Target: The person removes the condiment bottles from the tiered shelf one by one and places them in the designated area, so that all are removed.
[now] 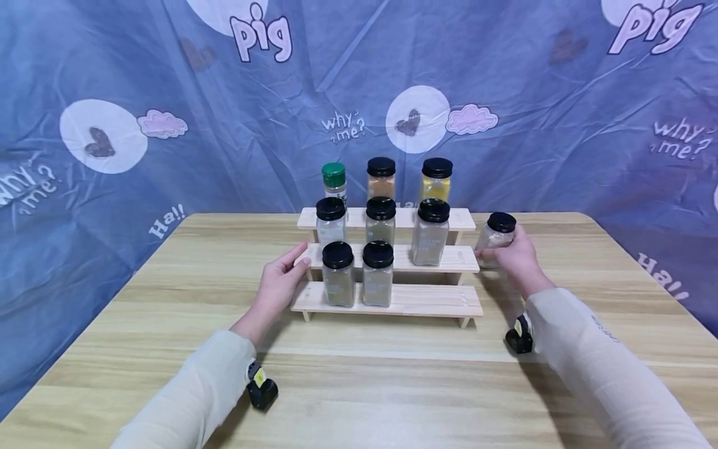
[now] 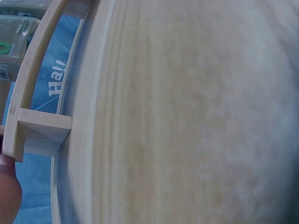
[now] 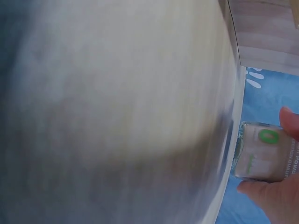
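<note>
My right hand point(image 1: 520, 259) grips a spice jar point(image 1: 496, 239) with a black lid, just right of a three-tier wooden spice rack point(image 1: 429, 302). In the right wrist view, fingers lie on both sides of this clear jar point(image 3: 261, 156), which has pale powder and a green ring mark. At the rack's left, my left hand point(image 1: 278, 280) holds the end of the middle tier between thumb and fingers. Two black-lidded jars, one of them a front jar point(image 1: 378, 277), stand on the bottom tier. Three more, including a middle jar point(image 1: 430, 234), stand on the middle tier.
On the top tier stand a green-capped bottle point(image 1: 334, 181), a jar of orange-brown spice point(image 1: 381, 181) and a jar of yellow spice point(image 1: 436, 182). A wooden table point(image 1: 359, 386) carries the rack. Behind it hangs a blue printed cloth point(image 1: 224, 125).
</note>
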Demonstrator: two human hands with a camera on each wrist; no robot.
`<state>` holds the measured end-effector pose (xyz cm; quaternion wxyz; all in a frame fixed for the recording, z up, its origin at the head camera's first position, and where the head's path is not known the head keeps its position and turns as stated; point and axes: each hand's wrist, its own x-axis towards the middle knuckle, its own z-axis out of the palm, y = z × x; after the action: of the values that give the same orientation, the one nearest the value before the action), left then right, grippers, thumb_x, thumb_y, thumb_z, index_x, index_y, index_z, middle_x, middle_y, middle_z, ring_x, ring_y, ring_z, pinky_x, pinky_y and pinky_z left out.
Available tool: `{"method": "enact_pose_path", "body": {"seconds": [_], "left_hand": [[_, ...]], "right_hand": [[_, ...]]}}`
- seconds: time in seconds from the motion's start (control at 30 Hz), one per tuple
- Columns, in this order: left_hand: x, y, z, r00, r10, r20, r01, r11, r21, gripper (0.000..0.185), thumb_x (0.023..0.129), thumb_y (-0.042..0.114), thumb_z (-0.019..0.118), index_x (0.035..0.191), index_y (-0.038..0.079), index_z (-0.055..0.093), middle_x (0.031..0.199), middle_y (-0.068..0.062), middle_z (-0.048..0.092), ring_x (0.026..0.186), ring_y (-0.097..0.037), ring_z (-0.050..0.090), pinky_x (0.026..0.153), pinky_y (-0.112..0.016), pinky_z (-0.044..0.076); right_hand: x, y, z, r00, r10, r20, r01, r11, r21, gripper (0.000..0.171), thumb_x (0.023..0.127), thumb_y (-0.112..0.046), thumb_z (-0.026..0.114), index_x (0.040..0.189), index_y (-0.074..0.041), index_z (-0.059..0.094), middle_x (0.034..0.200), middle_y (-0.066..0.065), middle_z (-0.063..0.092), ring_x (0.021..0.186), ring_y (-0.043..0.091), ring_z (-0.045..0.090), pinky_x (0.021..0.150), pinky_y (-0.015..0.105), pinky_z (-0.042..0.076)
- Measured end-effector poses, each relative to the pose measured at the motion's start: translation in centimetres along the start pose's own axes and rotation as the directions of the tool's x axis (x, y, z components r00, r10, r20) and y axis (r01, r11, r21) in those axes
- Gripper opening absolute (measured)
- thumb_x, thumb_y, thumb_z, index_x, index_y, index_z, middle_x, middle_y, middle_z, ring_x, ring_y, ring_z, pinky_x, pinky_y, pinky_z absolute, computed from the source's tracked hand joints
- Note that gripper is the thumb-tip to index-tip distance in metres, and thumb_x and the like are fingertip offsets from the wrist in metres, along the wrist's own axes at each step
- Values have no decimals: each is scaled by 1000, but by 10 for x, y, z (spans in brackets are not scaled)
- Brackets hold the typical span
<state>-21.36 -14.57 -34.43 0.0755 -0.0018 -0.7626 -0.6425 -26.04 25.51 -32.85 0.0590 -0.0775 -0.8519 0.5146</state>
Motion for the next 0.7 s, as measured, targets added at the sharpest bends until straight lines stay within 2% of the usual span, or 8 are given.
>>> {"method": "enact_pose_path", "body": {"seconds": [0.3,0.57,0.7], "left_hand": [[0,-1,0,1000,1,-1,-1,1000,-6,43,91,12,57,133,4,48,138,-6,46,124,-13,43,89,-11,41],[0,-1,1,1000,8,-6,-8,1000,4,43,91,13,57,132,6,49,137,-5,46,125,-12,42,91,-11,39],[0,-2,1,1000,15,-12,-15,1000,7,42,91,12,57,132,6,50,137,-5,47,125,-12,41,95,-16,39]], "right_hand": [[2,4,3,999,-32,19,32,999,0,78,71,3,70,135,6,26,131,30,39,118,42,40,102,51,33],[3,5,5,1000,-27,9,27,1000,1,76,73,3,68,135,7,24,132,30,38,118,41,40,102,50,33],[4,5,6,1000,-29,9,29,1000,-9,75,74,2,67,135,8,24,132,31,38,119,41,39,103,50,33]]}}
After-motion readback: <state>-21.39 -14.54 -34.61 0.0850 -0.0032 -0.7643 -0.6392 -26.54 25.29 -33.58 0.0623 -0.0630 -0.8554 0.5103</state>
